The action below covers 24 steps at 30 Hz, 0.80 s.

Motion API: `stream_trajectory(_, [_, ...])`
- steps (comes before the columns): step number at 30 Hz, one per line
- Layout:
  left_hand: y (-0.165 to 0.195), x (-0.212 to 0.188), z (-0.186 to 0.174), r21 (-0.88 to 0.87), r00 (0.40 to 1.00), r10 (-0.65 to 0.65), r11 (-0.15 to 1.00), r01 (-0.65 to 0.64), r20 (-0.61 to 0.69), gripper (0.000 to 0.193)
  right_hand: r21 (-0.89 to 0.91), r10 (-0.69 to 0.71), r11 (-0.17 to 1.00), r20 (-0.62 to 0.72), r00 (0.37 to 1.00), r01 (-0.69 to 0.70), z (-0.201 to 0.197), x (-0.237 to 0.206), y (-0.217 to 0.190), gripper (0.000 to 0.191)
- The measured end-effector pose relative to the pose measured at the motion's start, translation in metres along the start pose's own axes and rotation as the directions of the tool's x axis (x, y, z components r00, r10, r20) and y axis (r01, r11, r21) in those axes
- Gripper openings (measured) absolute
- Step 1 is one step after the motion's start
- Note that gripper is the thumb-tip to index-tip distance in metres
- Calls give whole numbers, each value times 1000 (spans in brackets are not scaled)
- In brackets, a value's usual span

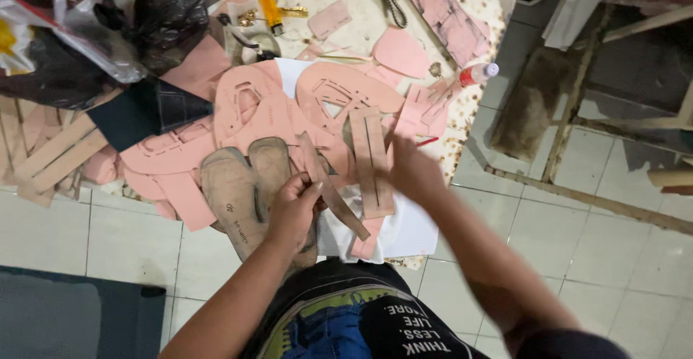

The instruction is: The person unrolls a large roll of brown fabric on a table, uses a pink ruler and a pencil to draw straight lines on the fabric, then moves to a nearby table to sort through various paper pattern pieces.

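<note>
Left hand (292,211) on strap (328,186), cluttered table (476,12), tiled floor (606,258).

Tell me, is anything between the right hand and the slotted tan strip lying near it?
Nothing visible stands between them. The right hand, blurred, is right beside the slotted tan strip, which lies on the pink patterns. The left hand holds a separate brown strap.

My right hand (413,172) is smeared with motion blur, so I cannot tell how its fingers sit or whether they grip anything. My left hand (294,211) covers the lower end of the tan leather strap (325,182) and part of the worn beige sole pair (242,186). The crumpled black plastic bag (167,16) is cut off at the top edge.
</note>
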<state>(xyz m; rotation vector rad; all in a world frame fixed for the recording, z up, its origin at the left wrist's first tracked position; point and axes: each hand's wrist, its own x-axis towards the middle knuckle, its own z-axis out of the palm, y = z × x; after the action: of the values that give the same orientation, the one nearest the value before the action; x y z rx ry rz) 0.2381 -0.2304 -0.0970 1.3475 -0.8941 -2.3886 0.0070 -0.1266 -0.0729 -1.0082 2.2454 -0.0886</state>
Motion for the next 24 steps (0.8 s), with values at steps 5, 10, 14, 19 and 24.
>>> stream_trajectory(5, [0, 0, 10, 218, 998, -61, 974, 59, 3, 15, 293, 116, 952, -96, 989, -83, 60, -60, -9, 83])
stream_trajectory(10, [-10, -9, 6, 280, 987, -153, 951, 134, 50, 15, 379, 103, 925, -294, 950, 16, 71, -67, 0, 49])
stream_trajectory(14, [-18, -14, -7, 316, 983, -182, 934, 167, 17, 14, 94, -122, 980, -400, 909, 173, 74, -70, -1, 65])
stream_trajectory(19, [-20, -21, -29, 261, 983, -181, 952, 164, 44, 14, 154, 15, 987, -401, 916, 52, 75, -79, -5, 63])
stream_trajectory(24, [-16, -33, -47, 232, 981, -190, 956, 177, 37, 15, 579, 207, 809, -442, 873, 101, 63, -80, 29, 25])
